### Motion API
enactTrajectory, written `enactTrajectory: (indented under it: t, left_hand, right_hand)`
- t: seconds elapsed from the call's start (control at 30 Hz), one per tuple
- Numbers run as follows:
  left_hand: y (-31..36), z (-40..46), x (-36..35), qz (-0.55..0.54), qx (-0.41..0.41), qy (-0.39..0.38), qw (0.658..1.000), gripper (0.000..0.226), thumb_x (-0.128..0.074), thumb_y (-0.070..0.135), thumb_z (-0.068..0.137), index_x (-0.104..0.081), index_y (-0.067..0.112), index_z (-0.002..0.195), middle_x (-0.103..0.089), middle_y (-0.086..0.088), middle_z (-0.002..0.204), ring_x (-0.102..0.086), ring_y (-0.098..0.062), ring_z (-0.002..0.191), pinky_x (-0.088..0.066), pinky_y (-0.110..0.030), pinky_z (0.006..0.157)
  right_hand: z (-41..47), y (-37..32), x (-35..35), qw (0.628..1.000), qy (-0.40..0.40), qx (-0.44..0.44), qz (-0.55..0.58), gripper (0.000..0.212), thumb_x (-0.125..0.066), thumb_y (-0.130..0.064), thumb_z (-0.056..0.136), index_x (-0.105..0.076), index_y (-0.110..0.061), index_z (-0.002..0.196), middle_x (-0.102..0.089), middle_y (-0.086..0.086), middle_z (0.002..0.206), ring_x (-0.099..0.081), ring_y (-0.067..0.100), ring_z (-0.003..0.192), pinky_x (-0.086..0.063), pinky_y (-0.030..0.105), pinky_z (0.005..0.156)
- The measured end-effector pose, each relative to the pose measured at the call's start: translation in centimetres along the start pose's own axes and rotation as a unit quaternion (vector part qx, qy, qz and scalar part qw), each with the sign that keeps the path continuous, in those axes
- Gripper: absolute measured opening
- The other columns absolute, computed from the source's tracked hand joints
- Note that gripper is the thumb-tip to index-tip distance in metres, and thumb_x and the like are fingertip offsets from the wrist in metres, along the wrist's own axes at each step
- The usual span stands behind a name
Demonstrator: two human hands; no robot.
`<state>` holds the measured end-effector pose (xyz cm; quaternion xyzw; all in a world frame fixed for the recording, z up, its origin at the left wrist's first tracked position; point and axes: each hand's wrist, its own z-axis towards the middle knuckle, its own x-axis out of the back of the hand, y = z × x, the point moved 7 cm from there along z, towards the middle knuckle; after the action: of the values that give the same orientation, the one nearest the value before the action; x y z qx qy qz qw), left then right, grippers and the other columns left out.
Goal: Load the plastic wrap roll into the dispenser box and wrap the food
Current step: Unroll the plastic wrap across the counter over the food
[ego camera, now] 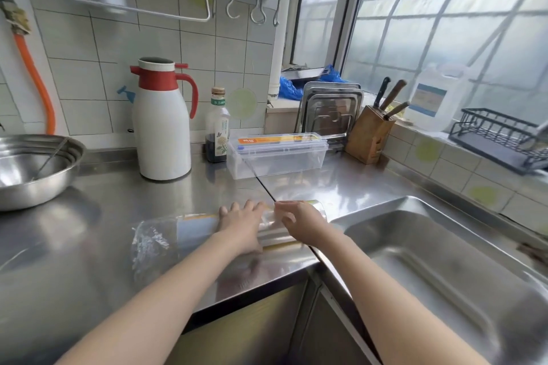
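Note:
A plastic wrap roll [195, 230] in a loose clear bag lies on its side on the steel counter [118, 201], close to the front edge. My left hand [241, 224] lies over the roll's middle, fingers curled over its top. My right hand [299, 221] pinches the clear wrapping near the roll's right end. The clear dispenser box [277, 157] with an orange label stands farther back on the counter, lid shut, apart from both hands. No food is in view.
A white and red thermos jug [163, 124] and a dark sauce bottle [217, 127] stand behind left. A steel bowl [32, 169] sits far left. The sink [430, 261] opens at right. Steel trays [330, 111], a knife block [369, 135] and a wire rack [501, 139] line the back.

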<state>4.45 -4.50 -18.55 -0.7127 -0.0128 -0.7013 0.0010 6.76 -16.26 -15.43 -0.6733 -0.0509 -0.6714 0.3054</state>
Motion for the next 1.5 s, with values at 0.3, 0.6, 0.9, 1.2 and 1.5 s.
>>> enactTrajectory:
  t: [0.3, 0.6, 0.9, 1.2, 1.5]
  left_hand:
    - [-4.4, -1.7, 0.1, -0.014, -0.027, -0.04, 0.999, 0.091, -0.072, 0.046, 0.058, -0.029, 0.026, 0.135, -0.045, 0.004, 0.126, -0.047, -0.027, 0.11, -0.043, -0.041, 0.083]
    - [-5.5, -4.2, -0.2, 0.035, -0.041, 0.013, 0.998, 0.091, -0.066, 0.047, 0.064, -0.022, 0.026, 0.141, -0.038, 0.005, 0.133, -0.042, -0.026, 0.112, -0.038, -0.04, 0.083]
    - [-6.1, -5.2, 0.0, 0.03, -0.038, 0.055, 0.997, 0.09, -0.064, 0.048, 0.065, -0.022, 0.027, 0.142, -0.038, 0.003, 0.131, -0.051, -0.028, 0.108, -0.038, -0.042, 0.092]
    - [-10.6, -6.2, -0.1, 0.043, -0.025, 0.025, 0.998, 0.097, -0.063, 0.057, 0.056, -0.021, 0.036, 0.141, -0.047, 0.006, 0.128, -0.051, -0.023, 0.111, -0.039, -0.038, 0.092]
    - [-10.4, -6.5, 0.1, 0.046, -0.002, 0.041, 0.998, 0.093, -0.065, 0.054, 0.055, -0.025, 0.038, 0.138, -0.049, 0.005, 0.124, -0.051, -0.023, 0.113, -0.039, -0.037, 0.093]
  right_hand:
    - [-2.8, 9.8, 2.3, 0.927, 0.125, -0.224, 0.273, 0.031, -0.048, 0.0, 0.089, -0.067, 0.0, 0.113, -0.07, 0.015, 0.106, -0.065, 0.023, 0.095, -0.05, 0.035, 0.091]
    - [-2.3, 6.8, -3.4, 0.822, 0.047, -0.27, 0.499, 0.029, -0.041, 0.013, 0.085, -0.065, -0.001, 0.08, -0.064, 0.012, 0.073, -0.062, 0.022, 0.066, -0.054, 0.032, 0.069]
    - [-3.4, 3.7, -5.6, 0.816, -0.097, -0.198, 0.534, 0.036, -0.04, 0.002, 0.087, -0.07, -0.015, 0.1, -0.07, -0.004, 0.099, -0.055, 0.011, 0.094, -0.032, 0.032, 0.085]
    - [-3.4, -0.3, -7.0, 0.826, -0.23, -0.127, 0.5, 0.052, -0.034, 0.004, 0.086, -0.063, -0.018, 0.124, -0.063, -0.007, 0.126, -0.046, 0.008, 0.116, -0.021, 0.037, 0.105]
    - [-3.1, 1.1, -6.5, 0.857, -0.208, -0.104, 0.46, 0.039, -0.038, 0.006, 0.091, -0.063, -0.015, 0.113, -0.06, 0.0, 0.104, -0.048, 0.012, 0.087, -0.031, 0.025, 0.07]
